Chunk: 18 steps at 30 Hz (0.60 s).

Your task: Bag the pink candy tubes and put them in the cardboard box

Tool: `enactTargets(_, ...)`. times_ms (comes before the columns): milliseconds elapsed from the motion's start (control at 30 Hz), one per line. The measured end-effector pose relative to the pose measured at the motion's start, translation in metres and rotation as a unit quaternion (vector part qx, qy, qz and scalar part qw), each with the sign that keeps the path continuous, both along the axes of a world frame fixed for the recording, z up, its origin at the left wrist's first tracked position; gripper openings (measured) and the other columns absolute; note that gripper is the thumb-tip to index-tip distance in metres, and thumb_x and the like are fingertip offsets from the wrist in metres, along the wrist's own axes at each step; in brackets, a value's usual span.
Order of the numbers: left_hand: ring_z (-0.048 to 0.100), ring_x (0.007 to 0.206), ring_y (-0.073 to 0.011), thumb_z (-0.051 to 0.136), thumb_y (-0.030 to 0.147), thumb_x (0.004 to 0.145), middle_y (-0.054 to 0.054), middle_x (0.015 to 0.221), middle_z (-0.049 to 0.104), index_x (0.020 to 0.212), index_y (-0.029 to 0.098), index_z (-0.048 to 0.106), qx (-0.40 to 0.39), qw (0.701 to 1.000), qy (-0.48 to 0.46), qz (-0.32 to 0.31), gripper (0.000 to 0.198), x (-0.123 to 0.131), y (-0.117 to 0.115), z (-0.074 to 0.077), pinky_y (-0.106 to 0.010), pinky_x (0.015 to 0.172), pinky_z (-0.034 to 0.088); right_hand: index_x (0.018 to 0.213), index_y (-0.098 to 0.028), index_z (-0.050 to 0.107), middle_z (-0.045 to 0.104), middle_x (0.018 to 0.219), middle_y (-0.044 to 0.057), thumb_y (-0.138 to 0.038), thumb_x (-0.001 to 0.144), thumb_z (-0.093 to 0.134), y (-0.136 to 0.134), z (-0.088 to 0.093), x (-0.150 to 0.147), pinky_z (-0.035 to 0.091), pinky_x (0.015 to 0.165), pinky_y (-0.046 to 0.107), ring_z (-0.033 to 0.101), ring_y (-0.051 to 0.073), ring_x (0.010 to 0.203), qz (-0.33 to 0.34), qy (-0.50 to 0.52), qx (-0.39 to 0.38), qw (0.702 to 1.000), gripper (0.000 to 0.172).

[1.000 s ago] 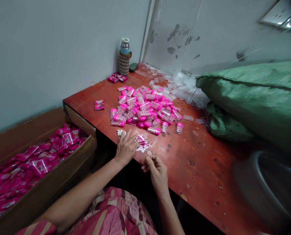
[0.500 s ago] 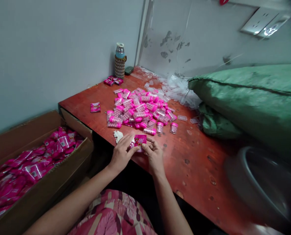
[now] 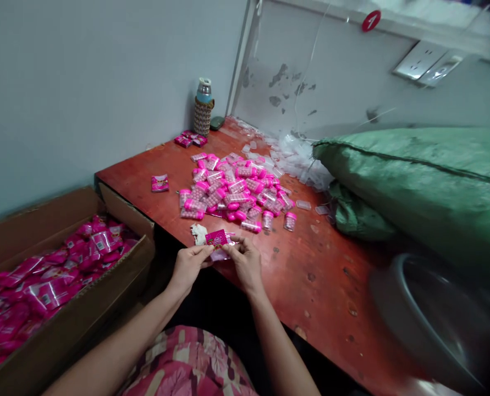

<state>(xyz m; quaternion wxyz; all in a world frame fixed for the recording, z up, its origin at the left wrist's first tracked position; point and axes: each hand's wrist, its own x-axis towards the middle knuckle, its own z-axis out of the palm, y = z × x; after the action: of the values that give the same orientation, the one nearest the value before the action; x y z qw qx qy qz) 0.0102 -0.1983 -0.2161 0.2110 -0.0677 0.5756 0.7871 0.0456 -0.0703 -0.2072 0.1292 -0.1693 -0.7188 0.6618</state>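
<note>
Between both hands, just above the table's near edge, is a small printed pink packet (image 3: 217,238) with a clear, shiny lower part. My left hand (image 3: 190,268) pinches its left side between thumb and fingers. On the other side my right hand (image 3: 247,263) grips the packet's right edge, thumb on top. A crumpled white scrap (image 3: 198,234) lies just beyond the left fingertips. Farther back sits a heap of small clear bottles (image 3: 236,190) with bright pink caps and pale pink balls inside. What the packet contains cannot be made out.
A cardboard box (image 3: 125,269) of pink packets (image 3: 50,289) stands at left, below the red table (image 3: 294,286). One packet (image 3: 159,183) lies flat; a flask (image 3: 203,107) stands behind. Clear plastic pieces (image 3: 296,159), a green sack (image 3: 413,176) and a grey basin (image 3: 405,308) occupy the right.
The packet has shifted left and towards me and is turned, showing more of its clear part. My left hand has drawn back to its lower left side. The view has tilted slightly.
</note>
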Motion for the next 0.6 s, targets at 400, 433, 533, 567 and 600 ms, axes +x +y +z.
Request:
enactTargets(400, 0.061, 0.056, -0.0123, 0.073, 0.022, 0.055, -0.008, 0.068, 0.066, 0.069, 0.008, 0.067, 0.078, 0.991, -0.110, 0.022, 0.021, -0.012, -0.002, 0.010, -0.022, 0.052, 0.052, 0.106, -0.014, 0.055, 0.060, 0.103, 0.015, -0.016, 0.081, 0.041, 0.061, 0.011, -0.043, 0.032, 0.083, 0.039, 0.047, 0.028, 0.099, 0.031, -0.082, 0.618, 0.782, 0.028)
enactTargets(433, 0.060, 0.056, -0.0123, 0.073, 0.021, 0.055, -0.008, 0.068, 0.066, 0.069, 0.008, 0.067, 0.083, 0.990, -0.115, 0.024, 0.020, -0.012, -0.003, 0.011, -0.022, 0.051, 0.052, 0.109, -0.015, 0.054, 0.059, 0.106, 0.015, -0.013, 0.081, 0.040, 0.064, 0.010, -0.045, 0.032, 0.083, 0.040, 0.046, 0.028, 0.101, 0.039, -0.087, 0.626, 0.774, 0.032)
enactTargets(533, 0.060, 0.055, -0.0117, 0.073, 0.020, 0.056, -0.007, 0.067, 0.066, 0.069, 0.008, 0.067, 0.098, 0.987, -0.129, 0.028, 0.018, -0.013, -0.005, 0.012, -0.021, 0.050, 0.052, 0.106, -0.017, 0.055, 0.059, 0.108, 0.012, -0.008, 0.080, 0.036, 0.074, 0.003, -0.035, 0.031, 0.085, 0.038, 0.046, 0.025, 0.104, 0.088, -0.065, 0.613, 0.782, 0.034)
enactTargets(567, 0.060, 0.054, -0.0115, 0.073, 0.019, 0.056, -0.007, 0.066, 0.065, 0.069, 0.008, 0.066, 0.103, 0.985, -0.132, 0.028, 0.018, -0.013, -0.005, 0.012, -0.021, 0.049, 0.052, 0.102, -0.018, 0.057, 0.060, 0.106, 0.011, -0.009, 0.080, 0.036, 0.078, -0.001, -0.028, 0.031, 0.087, 0.037, 0.046, 0.024, 0.106, 0.110, -0.050, 0.600, 0.791, 0.032)
enactTargets(600, 0.060, 0.055, -0.0113, 0.072, 0.019, 0.057, -0.006, 0.066, 0.065, 0.068, 0.008, 0.066, 0.108, 0.984, -0.136, 0.027, 0.017, -0.013, -0.005, 0.013, -0.021, 0.049, 0.052, 0.098, -0.018, 0.059, 0.061, 0.105, 0.010, -0.009, 0.080, 0.035, 0.082, -0.005, -0.019, 0.030, 0.089, 0.038, 0.045, 0.023, 0.108, 0.123, -0.035, 0.584, 0.802, 0.031)
